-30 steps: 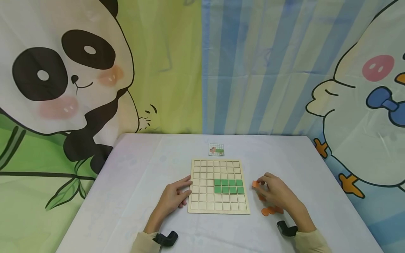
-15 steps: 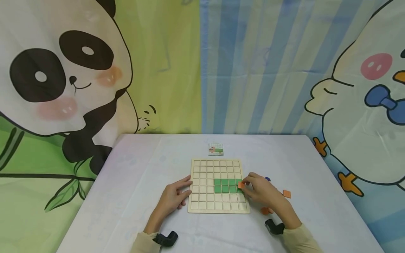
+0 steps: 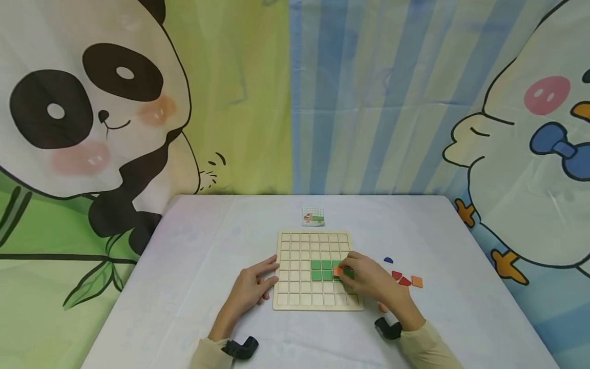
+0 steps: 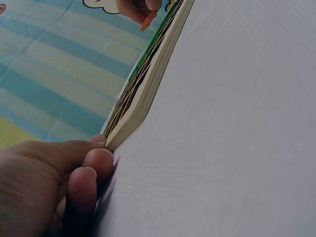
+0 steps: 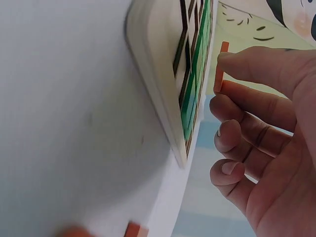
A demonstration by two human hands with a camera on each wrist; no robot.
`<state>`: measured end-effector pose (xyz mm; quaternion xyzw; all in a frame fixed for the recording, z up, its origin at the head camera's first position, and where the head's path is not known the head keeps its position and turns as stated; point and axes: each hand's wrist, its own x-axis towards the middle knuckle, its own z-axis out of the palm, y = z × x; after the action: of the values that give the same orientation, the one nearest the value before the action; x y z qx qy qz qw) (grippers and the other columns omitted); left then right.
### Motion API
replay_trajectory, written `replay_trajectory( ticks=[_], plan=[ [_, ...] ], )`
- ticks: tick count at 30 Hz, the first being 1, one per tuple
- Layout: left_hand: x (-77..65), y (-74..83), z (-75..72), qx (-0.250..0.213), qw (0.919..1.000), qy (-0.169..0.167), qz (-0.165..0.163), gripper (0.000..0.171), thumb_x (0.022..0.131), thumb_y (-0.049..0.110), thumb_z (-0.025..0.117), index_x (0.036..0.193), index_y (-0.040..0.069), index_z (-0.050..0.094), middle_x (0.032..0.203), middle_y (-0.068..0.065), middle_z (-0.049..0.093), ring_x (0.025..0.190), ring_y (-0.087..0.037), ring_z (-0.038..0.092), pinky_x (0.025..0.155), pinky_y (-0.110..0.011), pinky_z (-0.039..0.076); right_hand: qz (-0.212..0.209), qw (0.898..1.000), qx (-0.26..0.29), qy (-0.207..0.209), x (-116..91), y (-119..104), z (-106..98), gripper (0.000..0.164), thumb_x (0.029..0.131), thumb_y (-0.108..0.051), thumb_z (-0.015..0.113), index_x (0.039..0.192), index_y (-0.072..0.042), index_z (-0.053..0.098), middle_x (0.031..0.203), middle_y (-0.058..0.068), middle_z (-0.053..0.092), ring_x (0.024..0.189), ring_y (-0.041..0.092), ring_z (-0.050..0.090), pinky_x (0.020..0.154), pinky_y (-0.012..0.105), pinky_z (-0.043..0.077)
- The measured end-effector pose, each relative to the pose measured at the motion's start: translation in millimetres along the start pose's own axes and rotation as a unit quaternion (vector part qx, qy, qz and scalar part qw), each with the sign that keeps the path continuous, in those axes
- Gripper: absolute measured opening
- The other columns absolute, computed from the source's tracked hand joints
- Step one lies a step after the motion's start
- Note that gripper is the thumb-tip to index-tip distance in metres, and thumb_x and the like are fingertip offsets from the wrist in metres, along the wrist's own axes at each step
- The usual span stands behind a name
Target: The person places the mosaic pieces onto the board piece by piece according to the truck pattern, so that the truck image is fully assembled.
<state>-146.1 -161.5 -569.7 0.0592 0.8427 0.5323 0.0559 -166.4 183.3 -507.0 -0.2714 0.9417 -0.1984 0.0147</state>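
Observation:
A pale wooden grid board (image 3: 292, 288) lies on the table, with a block of green square tiles (image 3: 321, 269) in its cells. My left hand (image 3: 251, 283) rests at its left edge; in the left wrist view the fingertips (image 4: 101, 157) touch the board's side. My right hand (image 3: 369, 277) is over the right part of the board and pinches an orange square tile (image 3: 338, 271) between thumb and finger. The right wrist view shows this orange tile (image 5: 221, 66) edge-on, above the board, the other fingers loosely curled.
A small printed card (image 3: 313, 217) with a coloured grid picture lies behind the board. To the right are a blue half-round piece (image 3: 388, 260), red pieces (image 3: 404, 281) and an orange square (image 3: 417, 282). More orange pieces (image 3: 383, 307) are partly hidden by the right forearm.
My right hand has picked up the orange square tile from the right of the board and carried it left over the green tiles. My left hand stays at the board's edge.

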Motion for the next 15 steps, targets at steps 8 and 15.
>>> replay_trajectory(
  ticks=[8, 15],
  plan=[
    [0.4, 0.7, -0.6, -0.008, 1.0, 0.002, -0.001, 0.042, 0.097, 0.014, 0.077, 0.138, 0.016, 0.072, 0.159, 0.011, 0.057, 0.047, -0.015, 0.061, 0.04, -0.029, 0.052, -0.022, 1.0, 0.008, -0.016, 11.2, -13.5, 5.9, 0.016, 0.098, -0.022, 0.077, 0.111, -0.012, 0.079, 0.1, -0.003, 0.065, 0.078, 0.006, 0.053, 0.069, 0.019, 0.048],
    [0.2, 0.2, -0.6, -0.009, 1.0, -0.001, -0.002, 0.042, 0.097, 0.014, 0.078, 0.138, 0.017, 0.072, 0.159, 0.011, 0.057, 0.047, -0.015, 0.061, 0.04, -0.029, 0.052, -0.028, 0.999, 0.001, -0.029, 17.5, -22.5, 12.4, 0.018, 0.098, -0.024, 0.078, 0.111, -0.012, 0.078, 0.099, -0.005, 0.063, 0.075, 0.003, 0.049, 0.068, 0.019, 0.046]
  ],
)
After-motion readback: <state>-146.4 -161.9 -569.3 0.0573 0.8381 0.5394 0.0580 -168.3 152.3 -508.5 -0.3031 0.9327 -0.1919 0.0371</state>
